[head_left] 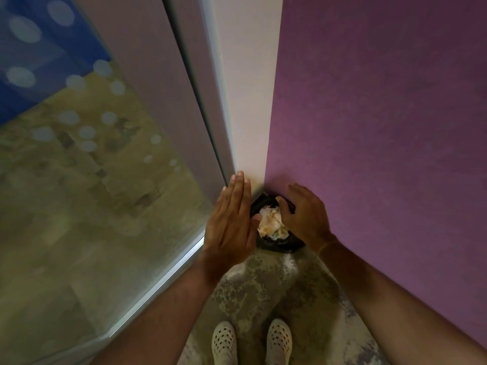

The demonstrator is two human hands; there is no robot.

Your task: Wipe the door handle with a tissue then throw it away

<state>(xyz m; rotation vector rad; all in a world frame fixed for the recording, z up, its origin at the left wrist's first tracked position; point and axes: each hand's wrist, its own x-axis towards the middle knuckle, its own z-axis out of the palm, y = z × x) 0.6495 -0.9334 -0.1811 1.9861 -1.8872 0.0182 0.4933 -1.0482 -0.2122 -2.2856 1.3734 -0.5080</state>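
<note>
- 1 crumpled tissue [271, 222], white with orange-tan marks, lies on top of the contents of 1 bin lined with a black bag [279, 246], set in the corner on the floor.
- 2 bare hands hover above the bin, neither touching the tissue.
- Left hand [232, 222]: flat, fingers straight and pressed together, holding nothing.
- Right hand [303, 214]: palm down, fingers loosely curved and slightly apart, holding nothing.
- 1 purple wall [382, 127] on the right, 1 glass panel [79, 167] on the left.
- 2 pale perforated shoes [224, 341] on the mottled floor [253, 285].
</note>
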